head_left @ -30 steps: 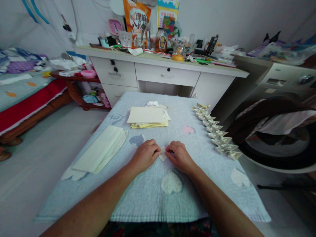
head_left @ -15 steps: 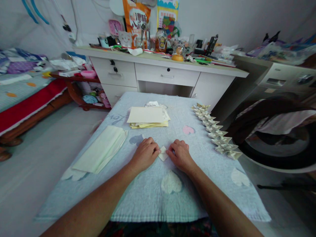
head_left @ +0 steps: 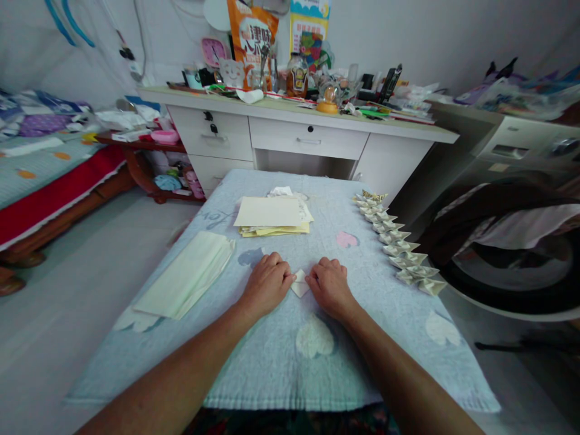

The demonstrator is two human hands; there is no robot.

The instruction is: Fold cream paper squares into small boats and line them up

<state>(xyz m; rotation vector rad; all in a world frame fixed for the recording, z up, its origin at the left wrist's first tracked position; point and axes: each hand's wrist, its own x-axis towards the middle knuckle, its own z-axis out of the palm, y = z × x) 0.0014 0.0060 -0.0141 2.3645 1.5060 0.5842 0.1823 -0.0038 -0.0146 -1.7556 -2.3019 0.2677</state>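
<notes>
A small cream piece of folded paper (head_left: 299, 285) lies on the cloth-covered table between my hands, one corner toward me. My left hand (head_left: 272, 279) pinches its left corner between thumb and forefinger. At the opposite corner, my right hand (head_left: 330, 281) has its fingers curled and closed on the paper. Beyond them sits a stack of paper sheets (head_left: 268, 211), cream on top with yellow below. To the left lies a pale green folded sheaf of paper (head_left: 190, 273). Along the right side runs a row of folded paper pieces (head_left: 393, 239) with pointed tips, nested together.
A light blue cloth (head_left: 254, 368) with heart patterns covers the table. Behind it stands a white desk (head_left: 312, 136) crowded with jars, a pink clock (head_left: 213, 52) and an orange bag (head_left: 252, 42). A washing machine (head_left: 507, 145) is at right, a bed (head_left: 49, 163) at left.
Both hands keep their hold on the small folded paper, almost unmoved. The whole view has shifted very slightly.
</notes>
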